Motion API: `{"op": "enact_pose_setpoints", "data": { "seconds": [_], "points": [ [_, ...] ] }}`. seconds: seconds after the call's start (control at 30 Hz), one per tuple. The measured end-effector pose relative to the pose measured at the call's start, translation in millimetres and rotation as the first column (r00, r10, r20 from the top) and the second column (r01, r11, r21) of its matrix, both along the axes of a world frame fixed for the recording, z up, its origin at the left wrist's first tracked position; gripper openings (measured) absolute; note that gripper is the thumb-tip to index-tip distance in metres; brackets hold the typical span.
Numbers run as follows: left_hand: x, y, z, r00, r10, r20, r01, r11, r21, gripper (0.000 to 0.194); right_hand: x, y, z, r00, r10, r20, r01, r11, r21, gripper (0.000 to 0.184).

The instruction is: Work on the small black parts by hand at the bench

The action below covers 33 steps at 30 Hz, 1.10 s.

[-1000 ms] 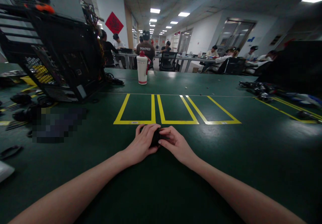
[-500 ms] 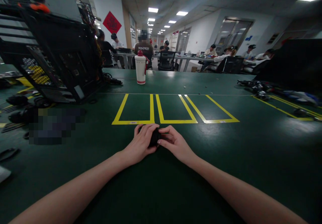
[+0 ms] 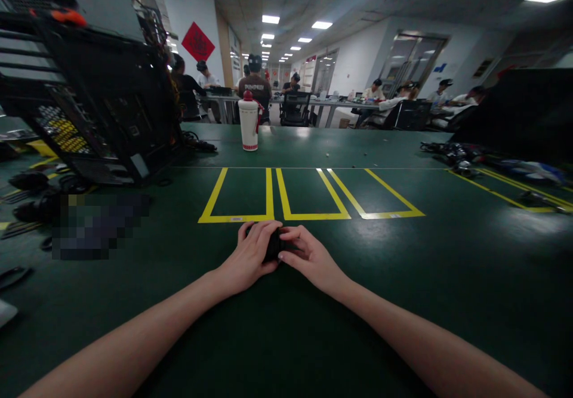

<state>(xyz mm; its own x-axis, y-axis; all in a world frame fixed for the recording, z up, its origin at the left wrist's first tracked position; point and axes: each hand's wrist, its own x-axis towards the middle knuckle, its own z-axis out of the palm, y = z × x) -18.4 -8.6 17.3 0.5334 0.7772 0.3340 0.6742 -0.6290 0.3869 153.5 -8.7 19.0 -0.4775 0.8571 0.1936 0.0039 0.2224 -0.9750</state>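
Observation:
A small dark object (image 3: 273,246), black and blocky, lies on the green tabletop (image 3: 286,332) in front of me. I cannot make out its kind, since my fingers cover much of it. My left hand (image 3: 253,252) is wrapped over its top and left side, thumb low at the near edge. From the right, my right hand (image 3: 311,258) has its fingertips and thumb pinched at the object's right end. Just beyond both hands run yellow tape outlines (image 3: 313,216), forming three open-sided boxes on the table.
A black computer case (image 3: 102,111) stands at the left, with cables and dark items around it. A white cup with a red lid (image 3: 249,125) stands farther back. Tangled cables (image 3: 456,158) lie at the right. Several people sit at tables beyond.
Both hands stay around the dark object with almost the same grip. The camera view has shifted very slightly.

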Motion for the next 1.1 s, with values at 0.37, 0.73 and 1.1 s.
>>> {"op": "enact_pose_setpoints", "data": {
  "seconds": [0.37, 0.73, 1.1],
  "points": [
    [0, -6, 13.0, 0.999, -0.002, -0.033, 0.001, 0.999, -0.051, 0.058, 3, 1, 0.4, 0.999, -0.019, 0.046, 0.019, 1.0, 0.006, 0.033],
    [1, -4, 9.7, 1.0, -0.001, -0.022, 0.0, 0.999, -0.038, 0.058, 2, 3, -1.5, 1.0, -0.023, 0.005, 0.024, 0.998, -0.057, 0.028],
    [1, 1, -2.0, 1.0, 0.011, -0.003, -0.011, 1.0, 0.014, 0.061, 2, 2, -3.3, 1.0, 0.005, -0.029, -0.005, 1.0, -0.008, 0.025]
  ]
}}
